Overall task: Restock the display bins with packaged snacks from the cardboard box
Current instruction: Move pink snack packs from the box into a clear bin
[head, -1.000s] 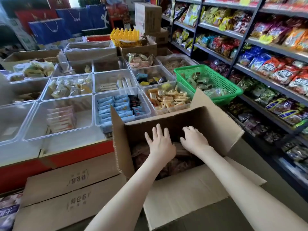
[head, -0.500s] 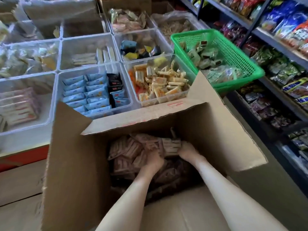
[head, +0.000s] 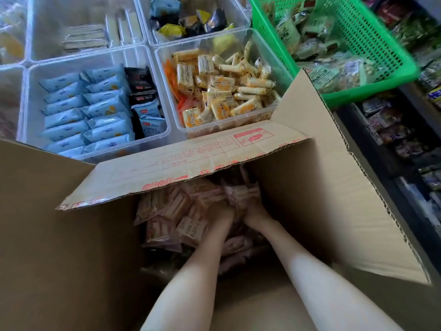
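An open cardboard box stands in front of me with its flaps spread. Inside lies a heap of pink packaged snacks. Both my hands are deep in the box, side by side. My left hand and my right hand are buried among the packets, gripping a bunch of them; the fingers are mostly hidden. Beyond the box stand clear display bins: one with blue packets, one with yellow and orange packets.
A green mesh basket with pale green packets sits at the right of the bins. Store shelves with bagged snacks run down the right side. More clear bins lie farther back.
My head has leaned in over the box, so the bins look closer. Both hands went from above the box opening down into the pink packets and have closed on them.
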